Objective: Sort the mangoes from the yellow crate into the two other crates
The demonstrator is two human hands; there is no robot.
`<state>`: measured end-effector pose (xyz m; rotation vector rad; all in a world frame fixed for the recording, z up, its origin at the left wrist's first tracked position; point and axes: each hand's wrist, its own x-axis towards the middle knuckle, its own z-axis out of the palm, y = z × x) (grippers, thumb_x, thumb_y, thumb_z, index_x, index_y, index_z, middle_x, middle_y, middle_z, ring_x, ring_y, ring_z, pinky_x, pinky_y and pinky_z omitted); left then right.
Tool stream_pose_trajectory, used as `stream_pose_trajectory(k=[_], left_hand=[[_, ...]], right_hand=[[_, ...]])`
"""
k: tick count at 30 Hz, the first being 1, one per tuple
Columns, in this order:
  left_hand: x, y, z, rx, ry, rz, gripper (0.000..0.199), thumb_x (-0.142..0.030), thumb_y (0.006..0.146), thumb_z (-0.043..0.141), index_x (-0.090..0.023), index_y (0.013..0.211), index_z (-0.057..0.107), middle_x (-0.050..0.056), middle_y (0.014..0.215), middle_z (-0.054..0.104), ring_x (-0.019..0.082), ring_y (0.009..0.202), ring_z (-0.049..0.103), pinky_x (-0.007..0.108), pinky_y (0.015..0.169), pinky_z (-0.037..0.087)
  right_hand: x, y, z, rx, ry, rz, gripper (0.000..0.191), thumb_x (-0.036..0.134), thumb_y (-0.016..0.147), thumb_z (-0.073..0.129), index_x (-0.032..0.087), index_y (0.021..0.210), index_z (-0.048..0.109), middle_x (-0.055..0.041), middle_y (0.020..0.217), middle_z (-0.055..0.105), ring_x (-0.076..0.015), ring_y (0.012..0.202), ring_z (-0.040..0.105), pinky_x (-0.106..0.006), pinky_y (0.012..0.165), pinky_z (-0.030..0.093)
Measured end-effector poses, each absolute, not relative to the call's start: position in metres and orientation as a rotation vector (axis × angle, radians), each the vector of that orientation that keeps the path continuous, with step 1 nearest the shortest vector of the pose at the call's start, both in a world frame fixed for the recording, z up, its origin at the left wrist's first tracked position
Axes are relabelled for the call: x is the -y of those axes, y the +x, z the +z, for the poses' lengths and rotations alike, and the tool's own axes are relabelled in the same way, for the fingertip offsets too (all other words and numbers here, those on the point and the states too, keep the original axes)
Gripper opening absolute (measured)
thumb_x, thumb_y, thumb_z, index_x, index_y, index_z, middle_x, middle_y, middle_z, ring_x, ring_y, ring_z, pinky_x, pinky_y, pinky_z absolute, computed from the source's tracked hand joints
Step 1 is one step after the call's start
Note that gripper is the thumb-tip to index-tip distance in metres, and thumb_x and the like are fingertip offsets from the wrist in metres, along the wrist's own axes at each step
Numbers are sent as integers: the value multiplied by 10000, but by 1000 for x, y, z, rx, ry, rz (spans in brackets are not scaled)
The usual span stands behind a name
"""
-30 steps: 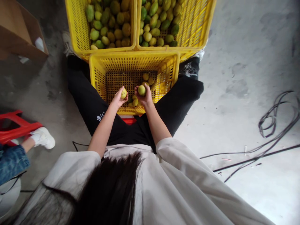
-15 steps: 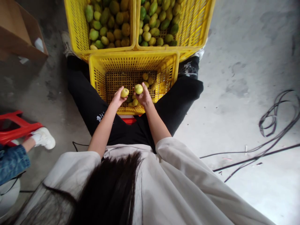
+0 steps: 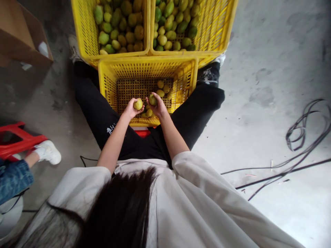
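Note:
Over the near yellow crate [image 3: 147, 62], my left hand [image 3: 131, 109] is closed around a yellow lemon [image 3: 138, 104]. Beside it my right hand [image 3: 159, 107] grips a greener lemon [image 3: 152, 100], its fingers partly wrapped over the fruit. The two hands are close together, with a small gap between them. Below, several yellowish lemons [image 3: 160, 93] lie on the crate's floor at the right, and a few more [image 3: 149, 112] sit under my hands, partly hidden by them.
Two larger yellow crates, left [image 3: 85, 31] and right [image 3: 217, 27], stand beyond, holding many green and yellow fruits. A cardboard box [image 3: 23, 38] is at far left. A person's shoe [image 3: 49, 152] and a red stool [image 3: 20, 141] are at left. Black cables [image 3: 305, 148] lie on the floor at right.
Both lemons have been turned in my hands; the right one now shows a greener, darker side. My right fingers have come further over their lemon. The crates have not moved.

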<state>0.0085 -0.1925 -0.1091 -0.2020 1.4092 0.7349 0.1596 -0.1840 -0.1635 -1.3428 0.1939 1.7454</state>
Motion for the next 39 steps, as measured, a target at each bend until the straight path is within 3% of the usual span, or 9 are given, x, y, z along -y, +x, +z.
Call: stream_pose_trajectory(k=[7,13,17,21,24,27,31,35,39], left_hand=[[194,12,-110,-1407,-162,837,318,-327,1026,1016,-227,1039,715,-25,843,771,108,691,757,207,731,622],[191,8,-120,-1474,-253,813,203,-423,1225,707,-244,1147,763,-23,772,711,137,657,704,207,665,578],[194,6,-121,-1433,-261,751,318,-399,1271,565,-225,1130,792,32,793,749,171,667,743,219,625,558],[194,7,-120,-1453,-256,753,276,-446,1244,677,-223,1151,810,27,805,766,181,704,781,244,689,617],[195,8,-118,-1490,-228,779,274,-455,1127,920,-228,1074,776,-27,766,724,130,647,741,225,721,640],[195,9,-114,-1497,-179,774,345,-343,1024,1045,-223,977,724,-41,744,728,99,613,717,196,707,637],[193,11,-112,-1509,-222,730,298,-374,1169,864,-201,966,731,12,724,755,113,599,714,192,664,604],[190,11,-115,-1500,-285,768,270,-434,1236,723,-199,1124,791,13,727,750,137,624,723,208,680,606],[192,9,-118,-1513,-314,794,268,-378,1272,608,-210,1206,806,-9,720,712,143,625,691,227,719,637]], right_hand=[[178,163,-177,-221,-1469,1720,230,451,1183,583,288,1097,721,-12,942,850,-196,910,840,-239,659,617],[182,161,-181,-192,-1474,1708,311,564,1048,880,314,1100,702,44,893,748,-199,927,833,-287,793,726],[183,163,-185,-256,-1479,1750,242,516,1118,789,306,1060,682,38,799,721,-206,834,808,-308,730,739],[181,166,-185,-287,-1520,1746,311,532,1211,628,301,1008,672,20,788,758,-216,825,807,-312,697,699],[182,165,-181,-197,-1566,1748,337,579,1147,788,299,987,687,27,823,781,-207,801,765,-275,628,607],[185,162,-175,-129,-1576,1740,258,445,1128,849,282,981,714,47,815,742,-176,789,726,-254,652,572],[186,158,-173,-132,-1561,1715,185,292,1111,808,278,970,688,82,776,671,-140,751,703,-226,710,609],[183,162,-180,-216,-1531,1734,220,472,1109,779,307,1025,661,67,770,700,-180,758,759,-266,696,663],[180,165,-188,-190,-1560,1731,368,638,1146,709,303,1001,654,26,794,754,-190,741,744,-230,549,545]])
